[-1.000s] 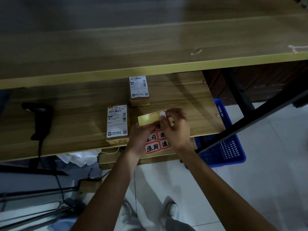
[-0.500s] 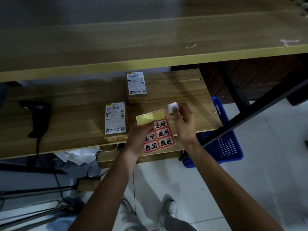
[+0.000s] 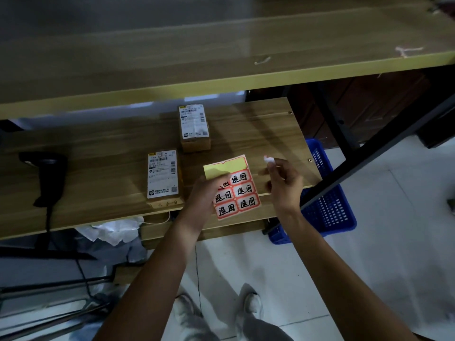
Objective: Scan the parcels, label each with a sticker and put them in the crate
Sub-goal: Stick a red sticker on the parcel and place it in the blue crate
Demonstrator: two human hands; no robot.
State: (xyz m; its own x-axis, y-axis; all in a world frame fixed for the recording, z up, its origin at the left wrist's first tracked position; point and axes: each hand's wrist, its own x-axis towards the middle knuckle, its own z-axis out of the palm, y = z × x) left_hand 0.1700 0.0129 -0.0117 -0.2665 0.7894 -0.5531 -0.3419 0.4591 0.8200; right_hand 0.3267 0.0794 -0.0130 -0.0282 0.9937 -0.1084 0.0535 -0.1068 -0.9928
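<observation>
Your left hand (image 3: 205, 193) grips sticker sheet (image 3: 236, 190); right hand (image 3: 283, 178) pinches peeled sticker (image 3: 268, 159). Near parcel (image 3: 163, 177) at 9 o'clock of sheet, crate (image 3: 327, 207) at 3. Risk: sticker curls, glues itself to fingers.

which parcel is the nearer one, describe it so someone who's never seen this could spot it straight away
Find the lower wooden shelf under the long tabletop. Two small brown parcels lie on it, each topped with a white shipping label. The nearer parcel lies closer to the shelf's front edge, just beside the left hand holding the sticker sheet; the other parcel sits further back and to the right.
</observation>
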